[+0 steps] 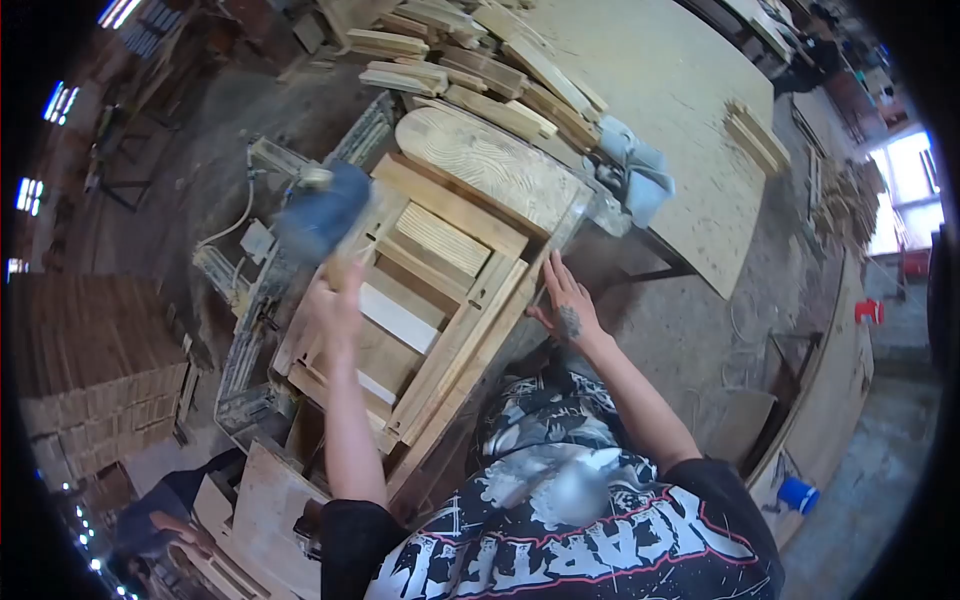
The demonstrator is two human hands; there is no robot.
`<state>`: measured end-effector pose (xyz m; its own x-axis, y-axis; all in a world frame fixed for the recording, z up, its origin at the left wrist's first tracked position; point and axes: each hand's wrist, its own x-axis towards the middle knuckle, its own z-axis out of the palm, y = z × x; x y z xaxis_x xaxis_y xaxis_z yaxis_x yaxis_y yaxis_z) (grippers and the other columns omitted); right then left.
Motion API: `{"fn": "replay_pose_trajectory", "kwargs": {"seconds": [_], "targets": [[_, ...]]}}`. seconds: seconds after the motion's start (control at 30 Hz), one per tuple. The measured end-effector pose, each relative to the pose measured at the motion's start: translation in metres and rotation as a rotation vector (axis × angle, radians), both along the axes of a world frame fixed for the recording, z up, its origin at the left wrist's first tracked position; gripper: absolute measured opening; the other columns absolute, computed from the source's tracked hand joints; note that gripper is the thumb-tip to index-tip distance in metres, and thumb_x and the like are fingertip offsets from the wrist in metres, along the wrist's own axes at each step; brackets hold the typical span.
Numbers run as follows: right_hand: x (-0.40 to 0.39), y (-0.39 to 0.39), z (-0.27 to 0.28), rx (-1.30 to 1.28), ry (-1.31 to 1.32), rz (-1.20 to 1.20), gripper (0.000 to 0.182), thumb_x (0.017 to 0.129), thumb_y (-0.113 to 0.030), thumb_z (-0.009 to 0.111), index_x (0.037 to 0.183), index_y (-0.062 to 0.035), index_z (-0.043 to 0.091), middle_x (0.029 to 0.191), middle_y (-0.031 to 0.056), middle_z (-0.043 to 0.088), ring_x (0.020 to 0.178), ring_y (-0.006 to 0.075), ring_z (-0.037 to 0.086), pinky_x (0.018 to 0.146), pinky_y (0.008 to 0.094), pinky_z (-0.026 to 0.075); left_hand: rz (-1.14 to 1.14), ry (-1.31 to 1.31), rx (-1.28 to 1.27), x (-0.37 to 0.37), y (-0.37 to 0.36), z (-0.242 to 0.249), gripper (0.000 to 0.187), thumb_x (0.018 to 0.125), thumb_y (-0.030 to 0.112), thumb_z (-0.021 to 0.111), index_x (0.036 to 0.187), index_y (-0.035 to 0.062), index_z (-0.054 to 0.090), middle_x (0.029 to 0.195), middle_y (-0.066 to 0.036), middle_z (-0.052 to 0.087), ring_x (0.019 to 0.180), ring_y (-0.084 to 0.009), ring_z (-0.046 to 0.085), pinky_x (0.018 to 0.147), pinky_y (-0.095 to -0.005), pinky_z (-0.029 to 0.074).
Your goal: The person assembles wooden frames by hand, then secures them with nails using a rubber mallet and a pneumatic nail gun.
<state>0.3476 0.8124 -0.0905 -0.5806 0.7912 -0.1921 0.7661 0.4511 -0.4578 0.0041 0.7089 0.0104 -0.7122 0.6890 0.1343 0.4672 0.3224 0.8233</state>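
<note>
My left hand [340, 305] is wrapped round the handle of a mallet, whose blurred blue head [328, 212] hangs over the left rail of a wooden frame [455, 228]. Pale slats and a white strip [398, 318] lie inside this frame, and dark slots show in its rails. On the frame's right side, my right hand [567, 302] rests with fingers stretched out along the outer edge near the top corner. A swirl-grained board [490, 165] lies just beyond the frame's far end.
Wood offcuts [480, 75] are piled at the back beside a large sheet-topped table [670, 120]. Machine rails with a hose [250, 300] run along the left. Stacked boards [100, 360] stand further left. Another person's hand [180, 532] shows at lower left. A blue container [798, 494] sits at right.
</note>
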Motion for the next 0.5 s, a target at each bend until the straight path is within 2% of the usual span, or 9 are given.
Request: {"fn": "replay_pose_trajectory", "kwargs": {"seconds": [0.13, 0.2, 0.27, 0.3, 0.33, 0.37, 0.43, 0.47, 0.5], "targets": [[-0.001, -0.003, -0.003, 0.036, 0.028, -0.029, 0.097, 0.078, -0.029, 0.077, 0.152, -0.0022, 0.021, 0.162, 0.0169, 0.014, 0.139, 0.0336, 0.037, 0.102, 0.0501, 0.044, -0.219, -0.406, 0.453, 0.008, -0.007, 0.065, 0.036, 0.095, 0.028, 0.06, 0.07, 0.0063, 0.047, 0.06, -0.002, 0.049, 0.051, -0.014, 0.047, 0.048, -0.0273, 0.034], [-0.003, -0.002, -0.004, 0.04, 0.05, -0.025, 0.097, 0.078, -0.03, 0.078, 0.152, -0.0014, 0.022, 0.162, 0.0176, 0.014, 0.133, 0.0345, 0.045, 0.101, 0.0448, 0.046, -0.258, -0.065, 0.458, 0.03, -0.021, 0.01, 0.031, 0.094, 0.03, 0.06, 0.081, 0.0021, 0.054, 0.07, -0.008, 0.057, 0.063, -0.0203, 0.054, 0.059, -0.0338, 0.04], [-0.004, -0.001, 0.002, 0.004, 0.038, -0.032, 0.097, 0.079, -0.031, 0.077, 0.152, -0.001, 0.02, 0.162, 0.0177, 0.013, 0.131, 0.0382, 0.046, 0.1, 0.045, 0.047, -0.252, 0.448, 0.022, 0.045, -0.05, -0.086, 0.033, 0.093, 0.031, 0.06, 0.093, -0.0021, 0.061, 0.079, -0.015, 0.064, 0.074, -0.0265, 0.062, 0.07, -0.0402, 0.045], [-0.004, -0.002, 0.005, -0.029, 0.019, -0.032, 0.098, 0.081, -0.031, 0.076, 0.153, -0.0005, 0.017, 0.162, 0.0179, 0.012, 0.128, 0.0419, 0.047, 0.098, 0.0452, 0.048, -0.329, 0.302, -0.546, 0.047, -0.06, -0.124, 0.036, 0.093, 0.031, 0.06, 0.098, -0.0043, 0.064, 0.084, -0.018, 0.068, 0.08, -0.0297, 0.065, 0.076, -0.0435, 0.048], [-0.003, -0.003, 0.005, -0.03, 0.025, -0.036, 0.096, 0.081, -0.03, 0.076, 0.153, -0.0023, 0.018, 0.162, 0.0168, 0.011, 0.126, 0.0425, 0.049, 0.097, 0.0454, 0.049, -0.373, 0.104, -0.856, 0.047, -0.058, -0.137, 0.041, 0.093, 0.032, 0.06, 0.104, -0.0064, 0.068, 0.088, -0.022, 0.071, 0.086, -0.0328, 0.069, 0.082, -0.0467, 0.051], [-0.002, -0.001, 0.007, -0.021, 0.023, -0.032, 0.096, 0.081, -0.03, 0.076, 0.153, -0.0023, 0.018, 0.162, 0.0168, 0.011, 0.126, 0.0425, 0.049, 0.097, 0.0454, 0.049, -0.371, 0.102, -0.847, 0.041, -0.051, -0.115, 0.041, 0.093, 0.032, 0.06, 0.104, -0.0064, 0.068, 0.088, -0.022, 0.071, 0.086, -0.0328, 0.069, 0.082, -0.0467, 0.051], [0.0, 0.003, 0.008, -0.045, -0.013, 0.002, 0.096, 0.081, -0.033, 0.076, 0.153, -0.0024, 0.02, 0.162, 0.0173, 0.012, 0.124, 0.0396, 0.053, 0.095, 0.0456, 0.051, -0.047, -0.118, -0.336, 0.015, -0.04, -0.059, 0.046, 0.09, 0.035, 0.062, 0.097, -0.0099, 0.067, 0.087, -0.023, 0.071, 0.084, -0.0313, 0.069, 0.081, -0.0454, 0.051], [0.004, 0.0, 0.002, -0.034, 0.023, 0.004, 0.097, 0.081, -0.033, 0.076, 0.153, -0.0023, 0.019, 0.162, 0.0173, 0.011, 0.124, 0.0402, 0.053, 0.096, 0.046, 0.051, 0.011, -0.029, -0.138, -0.003, -0.039, -0.021, 0.048, 0.088, 0.037, 0.065, 0.09, -0.0108, 0.067, 0.08, -0.02, 0.07, 0.079, -0.0275, 0.068, 0.075, -0.0422, 0.05], [0.005, 0.004, -0.004, -0.02, 0.065, 0.022, 0.098, 0.081, -0.033, 0.076, 0.153, -0.0021, 0.018, 0.162, 0.0172, 0.01, 0.125, 0.0409, 0.052, 0.096, 0.0464, 0.05, 0.121, -0.035, -0.242, -0.032, -0.047, 0.002, 0.047, 0.088, 0.038, 0.067, 0.08, -0.009, 0.066, 0.069, -0.014, 0.066, 0.07, -0.0241, 0.064, 0.067, -0.0411, 0.048]]}}
